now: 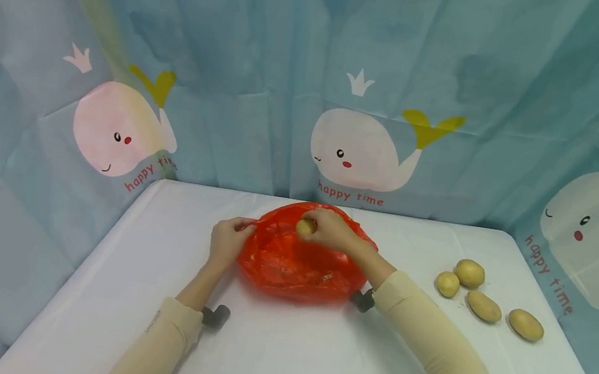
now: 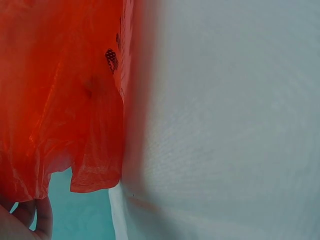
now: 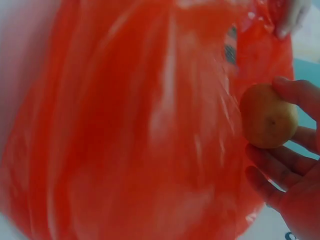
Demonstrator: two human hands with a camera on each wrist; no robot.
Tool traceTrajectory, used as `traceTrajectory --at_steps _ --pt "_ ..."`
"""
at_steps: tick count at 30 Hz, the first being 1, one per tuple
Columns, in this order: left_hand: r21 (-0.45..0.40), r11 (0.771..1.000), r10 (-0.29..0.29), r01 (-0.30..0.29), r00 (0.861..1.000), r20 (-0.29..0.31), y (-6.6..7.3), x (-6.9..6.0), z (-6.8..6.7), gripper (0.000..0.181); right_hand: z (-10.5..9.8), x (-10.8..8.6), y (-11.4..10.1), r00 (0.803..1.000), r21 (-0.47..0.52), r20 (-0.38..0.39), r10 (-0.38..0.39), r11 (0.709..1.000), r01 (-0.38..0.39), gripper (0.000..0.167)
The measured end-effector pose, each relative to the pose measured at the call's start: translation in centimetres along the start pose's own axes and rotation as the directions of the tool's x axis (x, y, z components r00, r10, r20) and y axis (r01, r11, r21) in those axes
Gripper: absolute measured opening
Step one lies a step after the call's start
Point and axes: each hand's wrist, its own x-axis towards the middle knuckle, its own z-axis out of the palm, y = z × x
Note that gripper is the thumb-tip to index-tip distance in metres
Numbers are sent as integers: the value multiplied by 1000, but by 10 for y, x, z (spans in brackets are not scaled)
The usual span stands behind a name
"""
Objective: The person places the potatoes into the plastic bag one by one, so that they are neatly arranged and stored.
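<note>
A red plastic bag (image 1: 287, 275) lies spread on the white table, its mouth facing up. At the bag's left edge, my left hand (image 1: 227, 241) pinches the rim between thumb and fingers; the left wrist view shows the fingers (image 2: 44, 217) on the thin plastic. Over the bag's mouth, my right hand (image 1: 330, 230) holds a small round potato (image 3: 269, 116) between thumb and fingertips. In the right wrist view the bag (image 3: 140, 125) fills most of the picture, beside the held potato. The bag's contents are hard to make out.
Several potatoes lie on the right of the table (image 1: 308, 367): a round one (image 1: 469, 273), a smaller one (image 1: 447, 284), and oval ones (image 1: 484, 306) farther right. A blue curtain (image 1: 259, 143) with whale prints hangs behind the table and at both sides.
</note>
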Motion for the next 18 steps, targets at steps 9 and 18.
traceTrajectory --at_steps 9,18 --pt "0 1000 1 -1 1000 5 2 0 -2 22 20 14 -6 996 36 79 39 998 -42 48" --pt "-2 1000 9 -9 1000 9 2 0 -2 22 37 26 -8 993 53 99 65 996 -70 45"
